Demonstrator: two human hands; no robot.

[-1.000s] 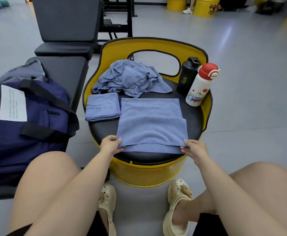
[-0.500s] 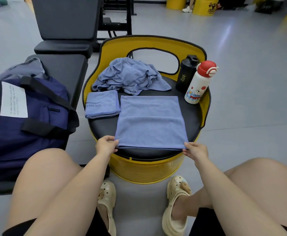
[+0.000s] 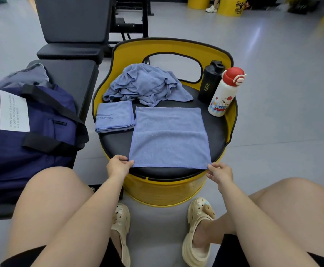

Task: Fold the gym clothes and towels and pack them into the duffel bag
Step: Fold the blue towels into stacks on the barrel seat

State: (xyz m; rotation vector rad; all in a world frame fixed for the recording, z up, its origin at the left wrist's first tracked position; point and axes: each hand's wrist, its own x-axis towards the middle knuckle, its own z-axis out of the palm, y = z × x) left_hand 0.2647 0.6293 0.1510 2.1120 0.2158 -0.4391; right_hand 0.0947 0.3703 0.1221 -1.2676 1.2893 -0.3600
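**Blue towel held at its near corners on the drum seat**

A navy fabric duffel bag [image 3: 34,135] with black straps was seen lying on the black padded bench at the left. A yellow drum stool [image 3: 165,191] with a black cushioned surface stood ahead. A flat blue microfibre towel [image 3: 169,137] was spread on it, a crumpled blue towel [image 3: 145,84] behind, a small folded blue towel [image 3: 115,116] just beside. The flat towel's near corners were pinched by the left hand [image 3: 118,167] and the right hand [image 3: 219,173].

Bright even light, wide-angle edge distortion
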